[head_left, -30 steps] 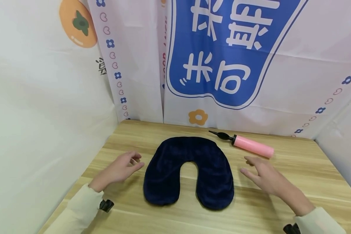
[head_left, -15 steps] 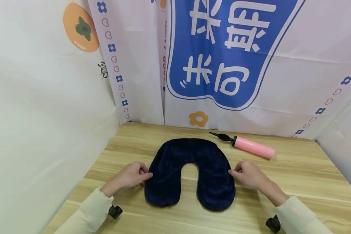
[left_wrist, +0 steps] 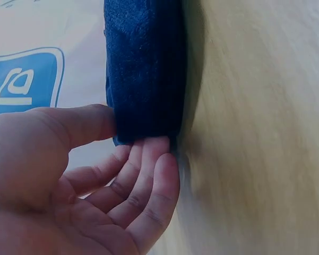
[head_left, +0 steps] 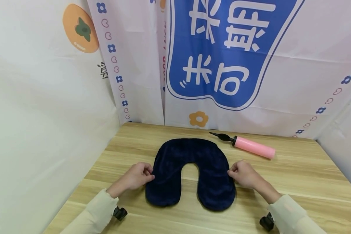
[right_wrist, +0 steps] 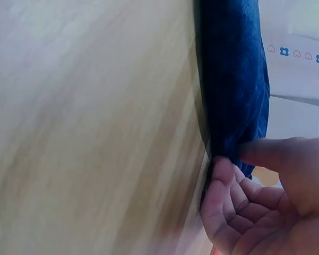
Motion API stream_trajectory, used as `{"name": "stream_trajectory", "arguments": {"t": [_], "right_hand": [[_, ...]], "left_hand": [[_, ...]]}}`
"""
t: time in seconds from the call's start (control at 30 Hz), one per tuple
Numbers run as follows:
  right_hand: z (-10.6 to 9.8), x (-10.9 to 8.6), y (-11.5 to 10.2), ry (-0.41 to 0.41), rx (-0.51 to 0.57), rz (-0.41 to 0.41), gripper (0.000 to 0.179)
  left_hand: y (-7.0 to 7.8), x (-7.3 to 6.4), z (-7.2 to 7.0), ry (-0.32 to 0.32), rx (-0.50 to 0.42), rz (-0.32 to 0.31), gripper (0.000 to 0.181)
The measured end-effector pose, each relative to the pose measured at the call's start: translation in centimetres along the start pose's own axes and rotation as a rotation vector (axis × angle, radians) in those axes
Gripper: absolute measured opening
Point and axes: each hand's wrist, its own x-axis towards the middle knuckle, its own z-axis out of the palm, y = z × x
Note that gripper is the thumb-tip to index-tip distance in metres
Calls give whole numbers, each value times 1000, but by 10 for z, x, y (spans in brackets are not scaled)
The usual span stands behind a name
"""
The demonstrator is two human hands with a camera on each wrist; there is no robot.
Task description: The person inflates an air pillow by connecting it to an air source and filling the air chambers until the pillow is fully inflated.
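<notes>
A dark navy plush U-shaped neck pillow (head_left: 190, 151) lies on the wooden table, its opening toward the person. At its left outer edge the left hand (head_left: 138, 176) pinches the fabric between thumb and fingers. The right hand (head_left: 243, 174) does the same at the right outer edge. In the left wrist view, the thumb lies on top of the pillow (left_wrist: 146, 69) and the fingertips reach to its underside. The right wrist view has thumb and curled fingers closing on the side of the pillow (right_wrist: 233, 74).
Behind the pillow to the right lies a pink hand pump (head_left: 254, 147) with a black nozzle. The wooden table (head_left: 298, 169) meets a printed white cloth (head_left: 140, 74) at the back, and more cloth hangs at both sides.
Both hands have come inward from beside the pillow and taken hold of its outer edges. Over the last half second, its sides have been drawn in slightly.
</notes>
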Motion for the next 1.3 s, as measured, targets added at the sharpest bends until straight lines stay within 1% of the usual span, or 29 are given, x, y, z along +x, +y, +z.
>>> {"name": "stream_trajectory", "arguments": {"t": [0.23, 0.33, 0.43, 0.5, 0.6, 0.67, 0.73, 0.8, 0.93, 1.07, 1.17, 1.23, 1.3], "right_hand": [[-2, -4, -4, 19, 15, 1, 18], [-4, -10, -6, 31, 25, 3, 17], [-6, -18, -7, 36, 32, -14, 17], [-5, -23, -9, 27, 40, -37, 17], [-2, -33, -13, -21, 62, -79, 17], [-1, -37, -14, -43, 60, -108, 17], [-2, -41, -16, -57, 53, -109, 18], [-4, -42, -16, -52, 34, -94, 20], [-6, -32, -15, -20, -12, -55, 25], [-6, -19, -11, 15, -35, -18, 33], [-4, -9, -8, 23, -39, 6, 41], [-2, -5, -7, 23, -43, 5, 44], [1, -3, -7, 27, -37, -5, 43]], "left_hand": [[-2, 7, -3, 22, -24, 50, 9], [-6, 10, -7, 38, -30, 47, 7], [-9, 14, -11, 67, -49, 30, 7], [-12, 17, -14, 91, -70, 7, 8], [-15, 20, -16, 128, -89, -13, 13], [-16, 23, -16, 147, -88, -13, 14], [-16, 26, -15, 152, -72, 2, 15], [-16, 28, -14, 145, -56, 9, 16], [-17, 20, -15, 116, 13, 8, 15], [-18, 5, -16, 91, 67, -26, 15], [-18, -3, -16, 78, 69, -57, 16], [-18, -6, -15, 74, 58, -62, 17], [-19, -7, -15, 79, 44, -60, 17]]}}
